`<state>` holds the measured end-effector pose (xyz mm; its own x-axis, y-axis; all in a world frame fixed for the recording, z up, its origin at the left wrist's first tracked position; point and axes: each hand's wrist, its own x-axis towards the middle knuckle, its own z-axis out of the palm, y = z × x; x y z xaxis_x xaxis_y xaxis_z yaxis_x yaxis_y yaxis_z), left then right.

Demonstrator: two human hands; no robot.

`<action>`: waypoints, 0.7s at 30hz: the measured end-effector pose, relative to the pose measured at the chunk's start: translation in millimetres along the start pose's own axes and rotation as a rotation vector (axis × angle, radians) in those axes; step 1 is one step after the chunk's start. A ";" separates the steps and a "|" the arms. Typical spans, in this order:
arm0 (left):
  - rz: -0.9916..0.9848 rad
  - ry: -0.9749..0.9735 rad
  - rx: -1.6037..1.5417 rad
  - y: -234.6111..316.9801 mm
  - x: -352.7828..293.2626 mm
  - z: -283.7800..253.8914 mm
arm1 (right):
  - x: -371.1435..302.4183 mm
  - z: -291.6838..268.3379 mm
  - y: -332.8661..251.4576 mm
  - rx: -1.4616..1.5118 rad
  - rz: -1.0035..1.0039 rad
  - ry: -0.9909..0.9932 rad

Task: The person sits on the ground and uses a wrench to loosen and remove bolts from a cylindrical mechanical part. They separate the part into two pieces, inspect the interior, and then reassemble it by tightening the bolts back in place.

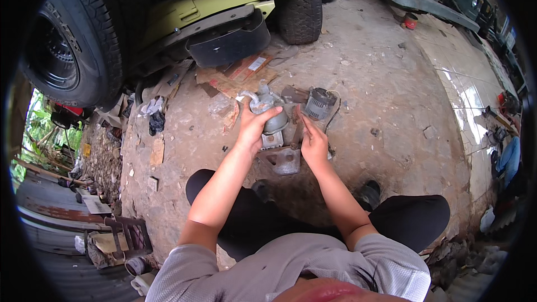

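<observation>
My left hand [254, 123] is wrapped round a dull grey, rounded metal housing [273, 120] with pipe-like stubs at its far end, tilted above the floor. Just to its right, my right hand [315, 144] is closed, its fingers long and pressed together, beside a narrow rusty-brown strip [296, 128]. Whether the fingers grip that strip is hard to see. Beneath the hands lies a grey metal bracket [284, 161] with openings in it. A slotted, drum-shaped metal part [320, 104] with a dark wire sits beyond my right hand.
Flattened cardboard [238, 76] lies beyond the parts, under the rear of a yellow-green vehicle [224, 0] with a spare wheel [70, 50]. Another vehicle's bumper [433, 8] stands far right, near a red can [411, 20]. Scrap and corrugated sheets [42, 235] line the left side.
</observation>
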<state>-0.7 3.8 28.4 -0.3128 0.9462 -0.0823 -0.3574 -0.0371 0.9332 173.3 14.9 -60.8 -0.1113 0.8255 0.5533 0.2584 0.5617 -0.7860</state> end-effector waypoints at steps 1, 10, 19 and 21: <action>-0.021 0.017 -0.042 -4.9 2.9 -1.8 | -1.4 -4.5 -10.5 0.020 -0.066 0.070; -0.070 0.022 -0.119 -1.2 0.5 1.9 | 1.6 -7.5 -7.5 0.054 -0.053 0.082; 0.029 0.022 -0.015 3.7 0.6 8.1 | 2.3 -3.6 14.2 0.021 -0.002 0.020; 0.039 -0.031 -0.066 0.5 5.8 5.5 | 18.7 -8.5 -20.5 0.066 -0.159 0.068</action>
<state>2.2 11.1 30.4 -0.3008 0.9531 -0.0346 -0.4030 -0.0942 0.9103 174.1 18.3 -32.0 -0.0802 0.7216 0.6877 0.1789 0.6891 -0.7022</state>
